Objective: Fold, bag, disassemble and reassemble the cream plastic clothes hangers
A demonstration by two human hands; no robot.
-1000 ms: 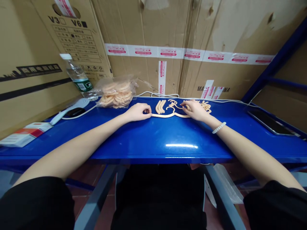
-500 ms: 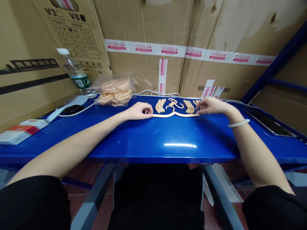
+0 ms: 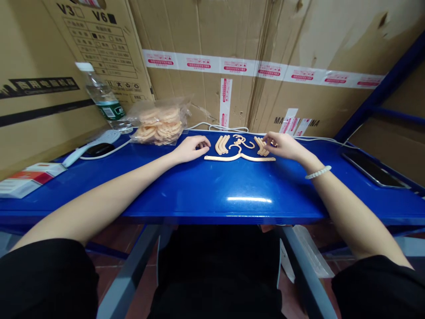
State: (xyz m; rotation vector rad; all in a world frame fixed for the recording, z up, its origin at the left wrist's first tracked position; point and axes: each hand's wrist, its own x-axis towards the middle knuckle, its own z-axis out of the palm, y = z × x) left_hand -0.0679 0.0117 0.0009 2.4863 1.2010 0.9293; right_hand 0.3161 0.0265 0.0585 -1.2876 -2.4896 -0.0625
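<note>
A hanger-shaped piece (image 3: 240,155), two curved bars meeting mid-span, lies flat on the blue tabletop (image 3: 212,190), nearer the far edge than the near one and roughly parallel to both; whether its bars are fastened cannot be determined. Behind it, toward the far edge, loose hooks (image 3: 238,141) lie between a left stack (image 3: 222,145) and a right stack (image 3: 260,146) of curved bars; the grouping appears intended to keep each kind separate and within reach. The left hand (image 3: 191,148) is just beside the piece's left end, thumb and forefinger apart, with nothing seen between them, presumably positioned to steady that end. The right hand (image 3: 282,145) is at the right stack, fingers bent; whether they grip a bar cannot be told. A bag of further parts (image 3: 161,122) sits near the far edge's left portion, seemingly kept aside as reserve. A phone (image 3: 375,169) lies toward the right edge.
</note>
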